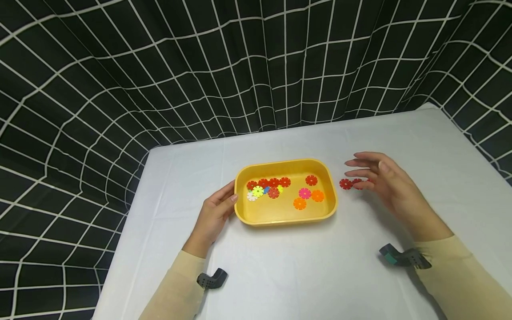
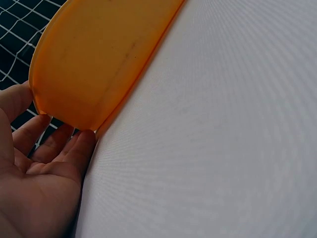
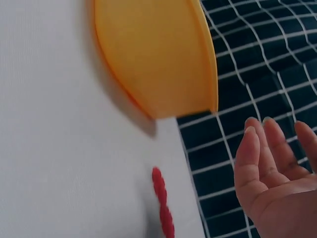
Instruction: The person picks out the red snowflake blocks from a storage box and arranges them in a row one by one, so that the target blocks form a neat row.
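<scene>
A yellow plastic tray [image 1: 288,221] with rounded corners stands on the table. My left hand [image 1: 214,213] holds its left end, thumb at the rim and fingers against the outer wall; the left wrist view shows those fingers [image 2: 79,151] at the tray's end. Inside lie notched flower-shaped plastic discs: several red ones [image 1: 285,182], orange ones [image 1: 299,204], a pink one [image 1: 305,193], and yellow, white and blue ones. Right of the tray, my right hand [image 1: 394,191] hovers with loosely bent fingers and nothing in them. Below it, a row of red discs [image 1: 346,184] lies partly hidden by the fingers.
A white cloth [image 1: 304,271] covers the table. Dark curtains with a white grid [image 1: 240,66] hang behind the table and along both sides. Each wrist wears a small dark camera mount [image 1: 212,279].
</scene>
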The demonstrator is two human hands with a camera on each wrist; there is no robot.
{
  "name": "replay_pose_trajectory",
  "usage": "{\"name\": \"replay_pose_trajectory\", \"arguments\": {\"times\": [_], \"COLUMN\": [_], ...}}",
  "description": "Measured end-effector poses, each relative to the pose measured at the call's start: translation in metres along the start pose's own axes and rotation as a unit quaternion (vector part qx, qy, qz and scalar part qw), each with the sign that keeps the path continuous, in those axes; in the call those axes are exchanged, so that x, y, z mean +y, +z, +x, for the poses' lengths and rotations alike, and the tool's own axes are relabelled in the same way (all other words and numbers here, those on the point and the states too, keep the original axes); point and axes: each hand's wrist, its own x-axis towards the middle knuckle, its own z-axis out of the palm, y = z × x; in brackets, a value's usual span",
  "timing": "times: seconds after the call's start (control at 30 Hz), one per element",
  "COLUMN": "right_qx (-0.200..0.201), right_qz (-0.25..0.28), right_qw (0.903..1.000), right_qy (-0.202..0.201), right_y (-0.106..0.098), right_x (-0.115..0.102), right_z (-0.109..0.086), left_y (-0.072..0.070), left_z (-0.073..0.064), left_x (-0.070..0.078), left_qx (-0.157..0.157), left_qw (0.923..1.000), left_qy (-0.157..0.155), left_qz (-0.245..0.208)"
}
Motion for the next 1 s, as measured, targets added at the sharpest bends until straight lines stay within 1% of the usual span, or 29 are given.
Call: {"name": "replay_pose_trajectory", "arguments": {"times": [0.1, 0.37, 0.53, 0.63, 0.7, 0.8, 0.9, 1.0], "right_qx": [-0.014, -0.031, -0.054, -0.053, -0.035, 0.010, 0.064, 0.101], "right_qz": [0.002, 0.010, 0.021, 0.013, 0.004, 0.002, 0.005, -0.008], "right_qw": [0.9999, 0.9994, 0.9983, 0.9985, 0.9992, 0.9990, 0.9961, 0.9918], "right_qy": [-0.008, -0.007, -0.009, 0.002, 0.017, 0.045, 0.061, 0.078], "right_y": [0.008, 0.036, 0.058, 0.074, 0.085, 0.100, 0.111, 0.120], "right_x": [-0.003, -0.011, -0.008, -0.007, -0.005, -0.002, 0.004, 0.012], "right_z": [0.001, 0.011, 0.021, 0.028, 0.032, 0.040, 0.048, 0.055], "left_y": [0.000, 0.001, 0.000, 0.000, 0.000, 0.000, 0.000, 0.000], "left_z": [0.000, -0.002, -0.003, -0.003, -0.002, -0.001, 0.000, 0.001], "left_x": [0.000, 0.002, 0.003, 0.003, 0.002, 0.001, 0.000, 0.000], "left_qx": [0.001, 0.003, 0.002, 0.003, 0.004, 0.004, 0.004, 0.002], "left_qw": [1.0000, 1.0000, 1.0000, 1.0000, 1.0000, 1.0000, 1.0000, 1.0000], "left_qy": [0.001, 0.003, 0.003, 0.004, 0.005, 0.007, 0.005, 0.005], "left_qz": [-0.001, 0.000, 0.004, 0.002, -0.003, -0.003, 0.002, 0.003]}}
